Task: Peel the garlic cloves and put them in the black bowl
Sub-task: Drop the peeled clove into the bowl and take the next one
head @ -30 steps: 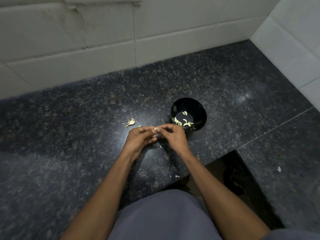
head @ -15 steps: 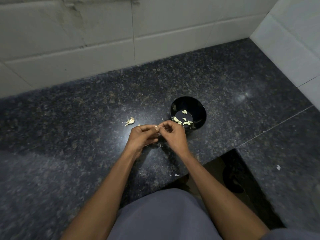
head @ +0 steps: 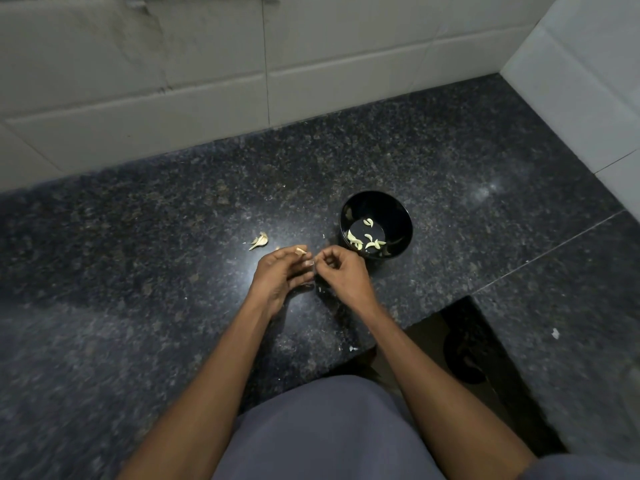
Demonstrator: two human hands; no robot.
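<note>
A person stands at a dark speckled granite table (head: 173, 271), seen from above, both bare forearms reaching forward and angling inward so the hands meet near the middle of the surface.

The left hand (head: 277, 271) is turned with its back facing up and to the left, fingers bent toward the right. A small pale garlic clove (head: 300, 251) shows at its thumb tip, pinched there; how much of it is peeled is too small to tell. The right hand (head: 343, 271) faces it, knuckles up, fingers curled inward, and its fingertips (head: 320, 262) come together just beside the left hand's fingers. Whether they grip a bit of skin or the clove itself cannot be told; the spot is too small.

Just beyond the right hand, nearly touching its knuckles, stands the black bowl (head: 398, 209), upright and round. In its bottom lie several peeled garlic cloves (head: 363, 239), pale yellow and curved.

To the left of the hands, apart from them, a scrap of garlic skin (head: 259, 240) lies on the table. A few tiny pale flakes (head: 319, 289) sit under and near the hands.

Behind the table rises a wall of pale tiles (head: 207, 81), with another tiled wall (head: 588, 81) on the right. The person's grey garment (head: 322, 427) fills the bottom centre.
</note>
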